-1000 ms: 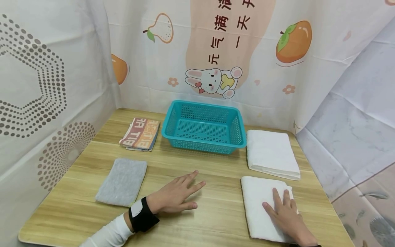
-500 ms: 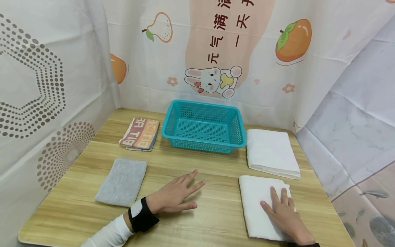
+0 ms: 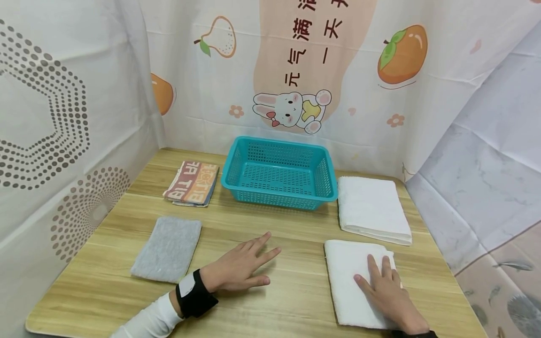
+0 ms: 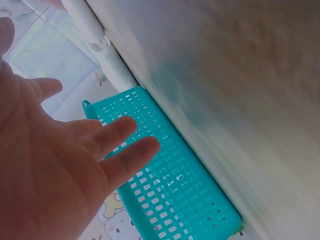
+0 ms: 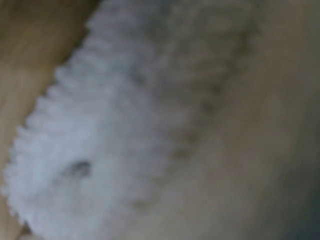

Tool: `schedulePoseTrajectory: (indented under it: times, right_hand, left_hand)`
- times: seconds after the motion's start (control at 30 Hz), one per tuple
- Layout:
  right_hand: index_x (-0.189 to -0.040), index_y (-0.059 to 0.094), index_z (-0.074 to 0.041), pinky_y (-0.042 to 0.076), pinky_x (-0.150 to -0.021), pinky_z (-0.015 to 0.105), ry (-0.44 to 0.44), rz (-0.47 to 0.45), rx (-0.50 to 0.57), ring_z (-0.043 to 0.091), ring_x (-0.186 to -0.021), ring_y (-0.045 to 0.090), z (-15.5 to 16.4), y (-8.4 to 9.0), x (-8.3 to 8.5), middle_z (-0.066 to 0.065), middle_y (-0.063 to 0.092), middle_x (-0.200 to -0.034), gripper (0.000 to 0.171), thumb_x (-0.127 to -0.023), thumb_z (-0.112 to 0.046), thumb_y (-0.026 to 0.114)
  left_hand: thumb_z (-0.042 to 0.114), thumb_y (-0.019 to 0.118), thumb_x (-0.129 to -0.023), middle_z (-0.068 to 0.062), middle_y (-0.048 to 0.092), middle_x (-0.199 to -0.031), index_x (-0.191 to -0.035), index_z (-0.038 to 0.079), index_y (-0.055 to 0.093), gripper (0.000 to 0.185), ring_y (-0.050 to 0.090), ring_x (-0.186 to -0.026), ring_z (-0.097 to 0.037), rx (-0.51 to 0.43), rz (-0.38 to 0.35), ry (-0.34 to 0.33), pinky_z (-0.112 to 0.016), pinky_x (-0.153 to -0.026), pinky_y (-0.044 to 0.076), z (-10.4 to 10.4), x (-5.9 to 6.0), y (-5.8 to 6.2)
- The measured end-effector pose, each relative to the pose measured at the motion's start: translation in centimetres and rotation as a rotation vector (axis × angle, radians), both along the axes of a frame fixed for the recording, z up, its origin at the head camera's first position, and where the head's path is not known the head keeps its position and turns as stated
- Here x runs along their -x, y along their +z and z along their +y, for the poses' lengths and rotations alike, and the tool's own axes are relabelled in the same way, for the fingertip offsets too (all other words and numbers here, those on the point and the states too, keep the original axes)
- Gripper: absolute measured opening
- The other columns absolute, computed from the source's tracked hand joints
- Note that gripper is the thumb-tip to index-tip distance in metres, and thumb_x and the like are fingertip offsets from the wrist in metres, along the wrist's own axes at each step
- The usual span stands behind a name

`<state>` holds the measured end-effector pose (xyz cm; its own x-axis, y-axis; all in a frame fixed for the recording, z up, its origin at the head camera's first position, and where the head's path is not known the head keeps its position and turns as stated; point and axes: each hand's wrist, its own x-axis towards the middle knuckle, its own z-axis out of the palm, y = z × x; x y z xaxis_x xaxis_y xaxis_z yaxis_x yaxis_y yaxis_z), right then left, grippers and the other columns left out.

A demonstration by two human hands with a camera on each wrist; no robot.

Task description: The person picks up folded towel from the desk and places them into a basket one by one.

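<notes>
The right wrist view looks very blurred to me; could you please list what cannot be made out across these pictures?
- Right wrist view: the near white towel is a fuzzy blur; no fingers can be told apart.
- Head view: the right hand covers part of that towel, and the frame's bottom edge cuts its wrist.
- Left wrist view: the left hand hides part of the teal basket; the table is smeared.

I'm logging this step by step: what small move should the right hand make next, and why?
Probably curl the fingers round the near white towel to grip it. The right hand lies flat on that towel with straight fingers, so it holds nothing yet. The teal basket behind holds nothing, and the left hand rests flat on the table, clear of the towel.
</notes>
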<state>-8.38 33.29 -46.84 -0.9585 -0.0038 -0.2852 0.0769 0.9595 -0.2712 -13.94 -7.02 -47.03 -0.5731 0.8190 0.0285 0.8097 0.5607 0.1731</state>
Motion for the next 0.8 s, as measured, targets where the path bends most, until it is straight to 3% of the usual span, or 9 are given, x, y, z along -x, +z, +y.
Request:
schedulePoseTrajectory:
  times: [0.8]
  right_hand:
    - [-0.154,0.012,0.01,0.026,-0.086,0.085,-0.021,-0.027,-0.026,0.075,-0.128,0.01,-1.5,0.3,0.4,0.049,-0.005,-0.149,0.097,-0.099,-0.068,0.03]
  left_hand:
    - [0.06,0.035,-0.102,-0.023,0.007,-0.164,-0.161,0.024,0.018,0.071,0.033,-0.144,-0.034,-0.014,-0.031,0.004,-0.049,-0.113,0.033,0.0,0.1,-0.1]
